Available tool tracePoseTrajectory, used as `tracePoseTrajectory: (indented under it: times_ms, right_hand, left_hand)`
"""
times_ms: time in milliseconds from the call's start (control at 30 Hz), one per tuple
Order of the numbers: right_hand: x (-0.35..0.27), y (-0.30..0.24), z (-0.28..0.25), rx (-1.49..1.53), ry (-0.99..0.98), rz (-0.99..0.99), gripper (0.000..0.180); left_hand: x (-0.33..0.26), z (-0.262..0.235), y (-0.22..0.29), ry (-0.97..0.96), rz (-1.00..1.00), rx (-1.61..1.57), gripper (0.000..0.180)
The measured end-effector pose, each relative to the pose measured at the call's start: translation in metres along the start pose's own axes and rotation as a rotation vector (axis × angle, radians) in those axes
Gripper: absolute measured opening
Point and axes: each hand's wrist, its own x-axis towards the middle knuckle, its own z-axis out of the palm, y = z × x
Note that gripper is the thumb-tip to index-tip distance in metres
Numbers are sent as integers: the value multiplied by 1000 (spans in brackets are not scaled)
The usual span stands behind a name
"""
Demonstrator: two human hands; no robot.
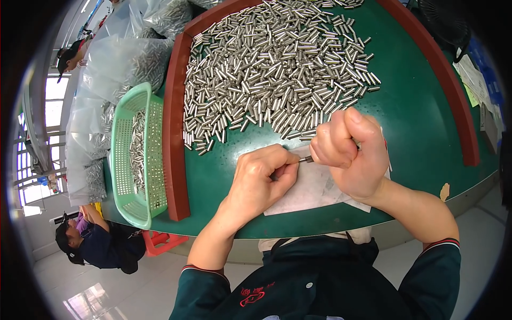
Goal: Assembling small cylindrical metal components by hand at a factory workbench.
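Note:
My left hand (260,178) is closed, with thumb and forefinger pinching a small metal pin (303,159) above the green table (416,122). My right hand (354,154) is a fist facing it, raised a little higher. A short dark tip meets the pin beside the right fingers; the rest of what this fist holds is hidden. Under both hands lies a whitish sheet (298,194). Beyond them spreads a big heap of short, shiny metal pins (277,69), loose on the table top.
Dark red rails (176,144) edge the table left and right. Outside the left rail stands a green plastic basket (124,176) with pins inside. Clear plastic bags (106,69) of metal parts lie behind it. Other people (101,240) sit at the left, near a red stool (160,242).

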Motion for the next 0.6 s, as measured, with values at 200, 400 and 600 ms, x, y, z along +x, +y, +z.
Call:
tracePoseTrajectory:
  times_ms: [200, 400, 600]
  right_hand:
    - [0, 1, 2, -42, -12, -16, 41]
    - [-2, 7, 6, -134, -3, -84, 41]
    - [-4, 6, 9, -78, 68, -37, 40]
  left_hand:
    - [0, -2, 2, -22, -46, -15, 5]
    - [2, -4, 4, -72, -28, -23, 4]
    - [-1, -3, 5, 20, -57, -47, 5]
